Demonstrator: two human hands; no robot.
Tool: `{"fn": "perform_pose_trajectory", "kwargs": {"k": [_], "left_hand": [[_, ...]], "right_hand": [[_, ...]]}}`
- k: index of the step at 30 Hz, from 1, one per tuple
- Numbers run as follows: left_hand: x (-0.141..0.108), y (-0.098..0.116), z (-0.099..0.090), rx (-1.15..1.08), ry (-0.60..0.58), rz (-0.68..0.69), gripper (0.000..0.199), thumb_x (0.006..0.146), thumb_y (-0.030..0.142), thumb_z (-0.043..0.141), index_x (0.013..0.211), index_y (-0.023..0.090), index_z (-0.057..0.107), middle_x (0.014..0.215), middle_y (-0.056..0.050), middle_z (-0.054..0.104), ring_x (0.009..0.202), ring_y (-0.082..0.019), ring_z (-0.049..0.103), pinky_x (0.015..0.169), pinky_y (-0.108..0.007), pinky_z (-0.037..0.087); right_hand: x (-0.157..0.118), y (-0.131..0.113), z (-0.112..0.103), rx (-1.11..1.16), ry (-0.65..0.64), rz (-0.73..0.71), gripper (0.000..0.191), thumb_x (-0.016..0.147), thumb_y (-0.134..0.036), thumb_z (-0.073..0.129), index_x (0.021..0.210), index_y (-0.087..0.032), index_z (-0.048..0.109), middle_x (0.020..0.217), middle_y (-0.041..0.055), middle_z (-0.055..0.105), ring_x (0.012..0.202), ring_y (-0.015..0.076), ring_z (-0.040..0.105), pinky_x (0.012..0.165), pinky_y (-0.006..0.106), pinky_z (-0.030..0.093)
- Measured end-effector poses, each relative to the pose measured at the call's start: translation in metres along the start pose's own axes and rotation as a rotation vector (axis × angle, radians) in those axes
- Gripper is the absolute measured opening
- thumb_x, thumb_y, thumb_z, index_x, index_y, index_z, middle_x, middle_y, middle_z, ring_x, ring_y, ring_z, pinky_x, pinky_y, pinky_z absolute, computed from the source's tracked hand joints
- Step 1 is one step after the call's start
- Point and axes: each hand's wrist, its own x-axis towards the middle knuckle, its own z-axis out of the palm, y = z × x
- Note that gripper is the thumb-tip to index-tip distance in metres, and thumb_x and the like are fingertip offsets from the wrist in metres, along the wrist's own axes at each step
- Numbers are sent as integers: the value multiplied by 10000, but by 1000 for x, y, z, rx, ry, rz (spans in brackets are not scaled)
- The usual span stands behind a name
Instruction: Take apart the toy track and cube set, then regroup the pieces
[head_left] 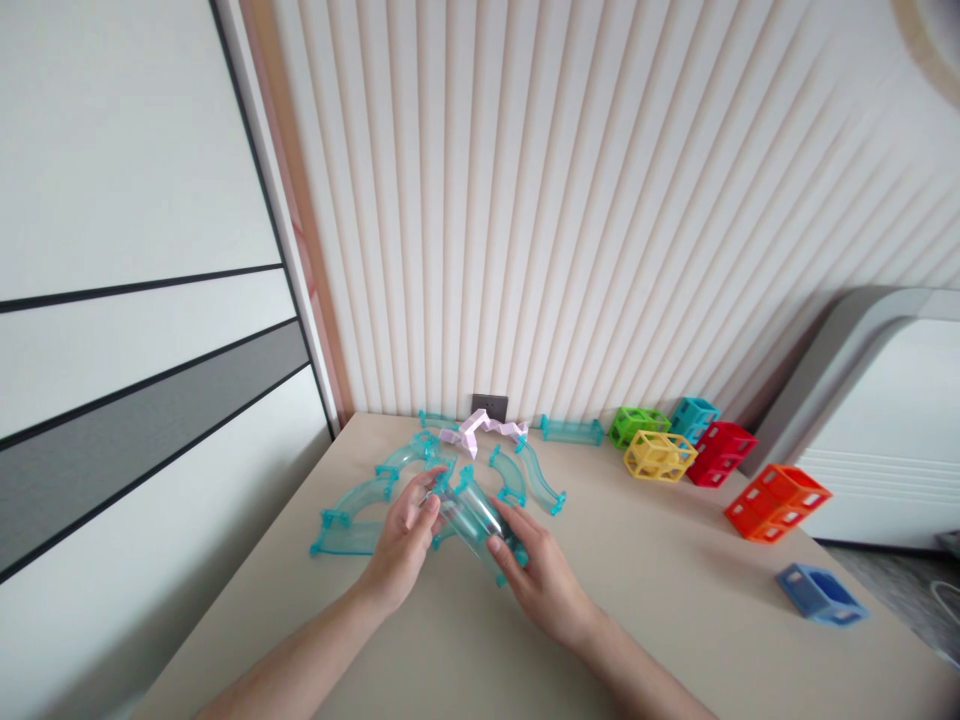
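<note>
Both hands meet over the table at a straight, see-through teal toy track piece (472, 518), tilted in the air. My right hand (541, 575) is closed around its lower right end, thumb on top; a dark patch shows inside near the fingers. My left hand (405, 540) pinches at the upper left end, where clear parts overlap and exact contact is hard to make out. Just beyond my left hand lie curved teal track pieces (360, 495) and a flat teal piece (349, 539). Farther back are an S-shaped teal track (540, 478) and lilac angular pieces (474, 430).
At the table's right stand open-frame blocks: green (637, 425), yellow (660, 456), teal (694, 418), red (721, 453), orange (776, 503) and blue (821, 594). A straight teal track (571, 431) lies along the ribbed wall (465, 200). A white cabinet (150, 440) borders the left side.
</note>
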Motion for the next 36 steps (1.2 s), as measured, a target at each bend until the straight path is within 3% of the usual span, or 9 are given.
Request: {"fn": "perform_pose_trajectory", "kwargs": {"k": [4, 9, 13, 19, 25, 36], "left_hand": [[0, -1, -1, 12, -24, -5, 485, 865, 516, 723, 1269, 259, 644, 1265, -98, 696, 1175, -300, 658, 963, -382, 543], [-3, -4, -1, 11, -61, -12, 459, 889, 456, 708, 1306, 277, 634, 1323, -98, 664, 1209, -305, 632, 949, -384, 553], [-5, -3, 1, -47, -105, -43, 518, 899, 438, 696, 1391, 319, 585, 1335, -84, 659, 1206, -292, 633, 971, -388, 543], [-6, -5, -2, -81, -215, -61, 472, 922, 447, 677, 1365, 296, 613, 1296, -82, 690, 1207, -276, 630, 1011, -383, 504], [-4, -11, -6, -25, -117, -61, 548, 796, 454, 827, 1283, 266, 662, 1278, -109, 696, 1215, -298, 612, 899, -321, 529], [-6, -5, -4, -57, -176, -86, 439, 914, 423, 712, 1331, 312, 636, 1303, -89, 685, 1154, -263, 651, 933, -343, 525]], "right_hand": [[2, -1, -6, -19, 127, 32, 487, 1003, -471, 533, 1382, -178, 620, 1203, 141, 727, 1084, 292, 692, 958, 417, 559], [-1, -1, -6, -61, 56, -62, 484, 996, -431, 565, 1419, -195, 583, 1224, 142, 706, 1096, 266, 681, 968, 383, 554], [-4, -1, 0, -52, -12, -59, 470, 1004, -409, 557, 1427, -204, 564, 1214, 135, 702, 1054, 247, 687, 943, 368, 563], [-4, -1, 1, -32, -43, -66, 470, 1014, -380, 536, 1452, -212, 526, 1211, 125, 679, 1033, 231, 676, 928, 350, 558], [-4, -1, -1, -43, -75, -82, 488, 1034, -377, 488, 1493, -211, 480, 1182, 128, 671, 1019, 234, 675, 923, 360, 553], [-2, 0, -6, -88, -113, -42, 494, 1029, -393, 492, 1479, -190, 490, 1298, 148, 655, 1108, 255, 682, 989, 389, 540]]}}
